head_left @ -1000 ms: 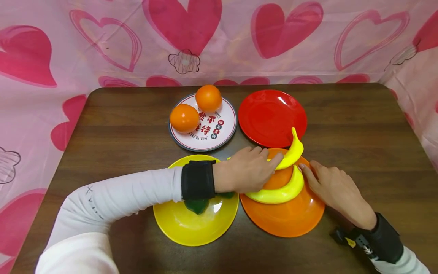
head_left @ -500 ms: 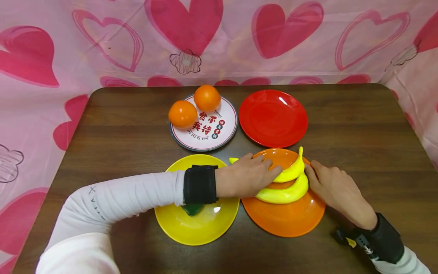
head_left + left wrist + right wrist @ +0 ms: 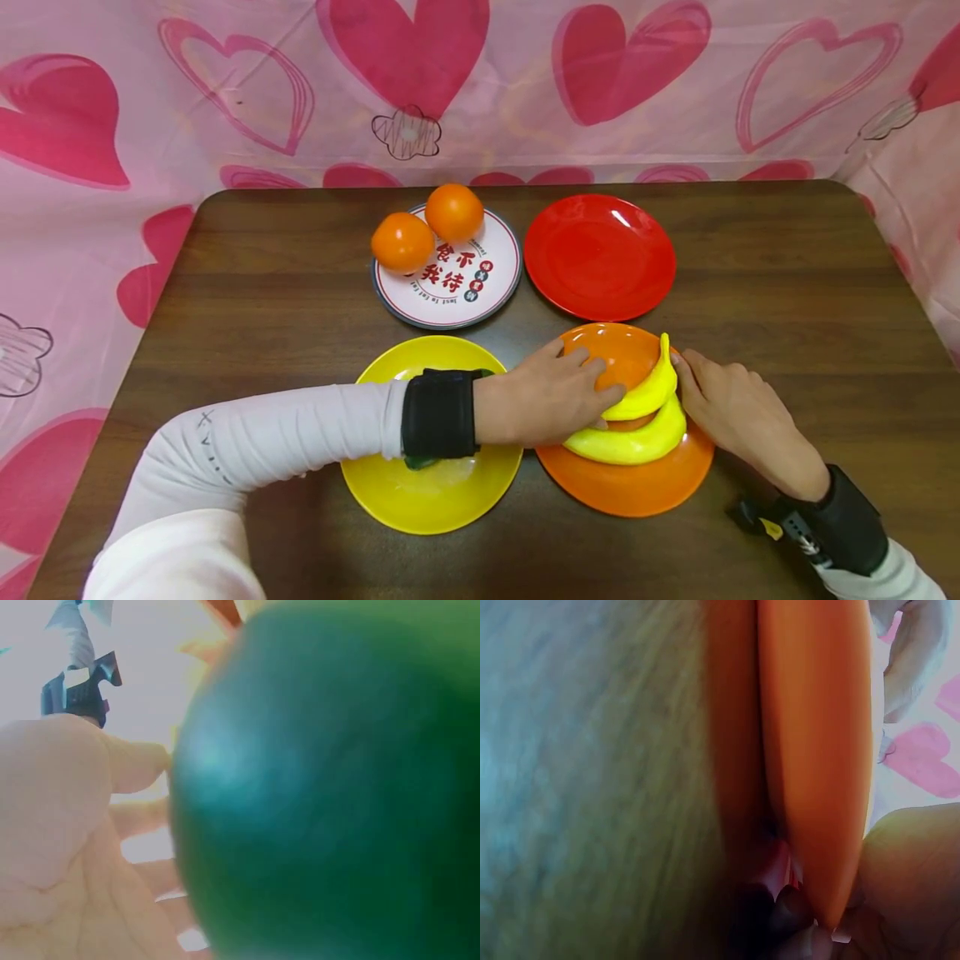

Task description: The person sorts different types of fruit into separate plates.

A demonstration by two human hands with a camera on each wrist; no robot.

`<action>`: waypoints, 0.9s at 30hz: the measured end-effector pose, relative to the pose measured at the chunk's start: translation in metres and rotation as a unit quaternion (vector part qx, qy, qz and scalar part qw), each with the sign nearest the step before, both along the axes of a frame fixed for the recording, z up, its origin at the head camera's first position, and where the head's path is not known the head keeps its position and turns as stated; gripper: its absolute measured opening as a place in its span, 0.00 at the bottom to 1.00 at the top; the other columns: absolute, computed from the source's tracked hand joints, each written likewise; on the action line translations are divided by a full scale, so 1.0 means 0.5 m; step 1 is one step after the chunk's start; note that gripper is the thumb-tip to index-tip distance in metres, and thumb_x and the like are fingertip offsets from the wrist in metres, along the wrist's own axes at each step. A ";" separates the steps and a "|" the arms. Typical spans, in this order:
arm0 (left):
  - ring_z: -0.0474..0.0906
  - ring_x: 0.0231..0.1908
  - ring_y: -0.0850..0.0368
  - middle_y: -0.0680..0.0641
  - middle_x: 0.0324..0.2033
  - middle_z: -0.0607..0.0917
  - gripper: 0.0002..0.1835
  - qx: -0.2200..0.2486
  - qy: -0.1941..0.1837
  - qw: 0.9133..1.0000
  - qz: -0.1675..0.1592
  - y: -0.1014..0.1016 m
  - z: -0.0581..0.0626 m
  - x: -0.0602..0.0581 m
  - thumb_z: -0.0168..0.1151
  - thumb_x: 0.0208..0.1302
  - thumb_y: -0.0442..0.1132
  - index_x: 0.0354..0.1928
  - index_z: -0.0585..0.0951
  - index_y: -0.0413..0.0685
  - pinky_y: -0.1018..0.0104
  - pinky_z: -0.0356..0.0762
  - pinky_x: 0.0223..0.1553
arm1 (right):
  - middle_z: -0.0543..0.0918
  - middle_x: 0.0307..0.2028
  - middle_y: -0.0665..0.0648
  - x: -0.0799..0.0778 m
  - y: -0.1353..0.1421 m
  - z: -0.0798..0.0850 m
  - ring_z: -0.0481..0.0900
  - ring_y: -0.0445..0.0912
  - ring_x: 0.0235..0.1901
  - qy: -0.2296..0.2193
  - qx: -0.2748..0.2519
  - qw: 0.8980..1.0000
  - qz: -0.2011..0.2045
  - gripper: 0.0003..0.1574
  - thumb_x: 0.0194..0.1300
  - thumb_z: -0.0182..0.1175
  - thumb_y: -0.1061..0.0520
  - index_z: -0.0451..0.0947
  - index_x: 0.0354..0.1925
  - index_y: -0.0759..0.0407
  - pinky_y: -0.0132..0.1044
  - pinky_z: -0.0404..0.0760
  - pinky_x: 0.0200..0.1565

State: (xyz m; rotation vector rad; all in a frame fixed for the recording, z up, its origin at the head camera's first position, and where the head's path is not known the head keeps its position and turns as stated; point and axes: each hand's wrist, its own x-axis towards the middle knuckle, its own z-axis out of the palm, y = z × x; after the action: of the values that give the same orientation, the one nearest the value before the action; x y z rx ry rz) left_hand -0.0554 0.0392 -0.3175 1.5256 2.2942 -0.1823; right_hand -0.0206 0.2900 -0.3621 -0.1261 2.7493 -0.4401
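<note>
My left hand (image 3: 551, 396) reaches across to the orange plate (image 3: 622, 492) and holds the upper yellow banana (image 3: 651, 392) by its left end, between thumb and fingers. That end is hidden under the hand. Just below it on the plate lies the lower banana (image 3: 637, 443), its left tip also covered. At the plate's right edge, my right hand (image 3: 738, 408) pinches the rim. In the right wrist view its fingers curl round the edge of the plate (image 3: 821, 750). A smooth dark green object (image 3: 322, 780) fills much of the left wrist view.
Under my left forearm, the yellow plate (image 3: 431, 512) bears a mostly hidden green thing (image 3: 420, 462). Behind it, a white plate (image 3: 480, 304) carries two oranges, one (image 3: 402, 242) left of the other (image 3: 454, 213). The red plate (image 3: 600, 258) stands behind the orange one.
My left hand has brought the upper banana down toward me onto the orange plate. The lower banana has shifted right and toward me. The left orange has rolled slightly backward. The right hand stays.
</note>
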 end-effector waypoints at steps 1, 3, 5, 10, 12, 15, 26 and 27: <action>0.66 0.62 0.51 0.47 0.65 0.70 0.30 -0.004 0.004 1.000 -0.001 0.000 0.002 0.001 0.41 0.73 0.59 0.72 0.62 0.59 0.50 0.61 0.65 | 0.65 0.21 0.54 -0.001 0.000 0.001 0.67 0.48 0.23 -0.003 0.000 1.000 -0.001 0.35 0.74 0.30 0.33 0.69 0.40 0.58 0.42 0.67 0.27; 0.66 0.62 0.51 0.48 0.65 0.71 0.29 -0.007 0.007 1.000 -0.001 -0.001 0.006 0.001 0.40 0.73 0.58 0.72 0.62 0.60 0.51 0.61 0.64 | 0.65 0.21 0.54 -0.003 0.001 0.003 0.68 0.48 0.23 -0.012 -0.002 1.000 -0.002 0.36 0.74 0.30 0.32 0.69 0.42 0.59 0.42 0.68 0.28; 0.65 0.61 0.51 0.49 0.65 0.70 0.29 -0.009 0.003 1.000 0.003 -0.003 0.013 -0.001 0.40 0.73 0.58 0.72 0.62 0.60 0.53 0.62 0.62 | 0.67 0.22 0.54 -0.005 0.002 0.005 0.69 0.48 0.25 -0.021 -0.006 1.000 -0.003 0.37 0.74 0.30 0.32 0.70 0.44 0.60 0.42 0.70 0.29; 0.67 0.57 0.53 0.50 0.60 0.72 0.28 0.001 -0.009 1.000 0.015 -0.015 0.032 -0.009 0.41 0.73 0.57 0.71 0.65 0.59 0.57 0.64 0.55 | 0.70 0.25 0.55 -0.011 0.007 0.013 0.71 0.48 0.28 -0.047 -0.019 0.999 -0.014 0.42 0.73 0.30 0.30 0.71 0.52 0.64 0.42 0.72 0.32; 0.68 0.55 0.53 0.49 0.59 0.72 0.27 0.007 -0.011 1.000 0.017 -0.023 0.038 -0.012 0.41 0.73 0.57 0.70 0.66 0.58 0.57 0.64 0.53 | 0.71 0.26 0.55 -0.013 0.012 0.019 0.71 0.48 0.29 -0.045 -0.023 0.999 -0.018 0.44 0.73 0.30 0.31 0.71 0.54 0.65 0.42 0.72 0.32; 0.69 0.57 0.51 0.47 0.62 0.72 0.28 0.013 -0.016 0.999 0.025 -0.036 0.045 -0.015 0.40 0.73 0.57 0.71 0.66 0.57 0.54 0.64 0.56 | 0.72 0.25 0.54 -0.013 0.021 0.029 0.71 0.48 0.27 0.008 -0.030 0.999 -0.014 0.38 0.75 0.36 0.35 0.73 0.51 0.67 0.41 0.72 0.30; 0.72 0.49 0.55 0.49 0.53 0.76 0.26 0.129 -0.006 0.987 0.094 -0.117 0.064 -0.035 0.46 0.72 0.56 0.66 0.71 0.55 0.56 0.69 0.52 | 0.83 0.31 0.57 -0.053 0.031 0.054 0.78 0.47 0.28 0.243 -0.076 0.967 -0.001 0.13 0.58 0.67 0.57 0.79 0.40 0.61 0.32 0.75 0.30; 0.72 0.48 0.55 0.50 0.52 0.77 0.26 0.139 -0.005 0.985 0.100 -0.127 0.065 -0.037 0.46 0.72 0.56 0.66 0.71 0.55 0.56 0.69 0.52 | 0.83 0.31 0.56 -0.061 0.030 0.055 0.78 0.47 0.28 0.245 -0.080 0.966 -0.001 0.14 0.57 0.68 0.57 0.79 0.40 0.61 0.31 0.75 0.29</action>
State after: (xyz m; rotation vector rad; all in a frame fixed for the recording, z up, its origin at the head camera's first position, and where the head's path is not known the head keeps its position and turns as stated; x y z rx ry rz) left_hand -0.0740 -0.0242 -0.2851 1.3991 2.5287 0.2092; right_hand -0.0513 0.3051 -0.3344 -0.3117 3.1911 -0.7137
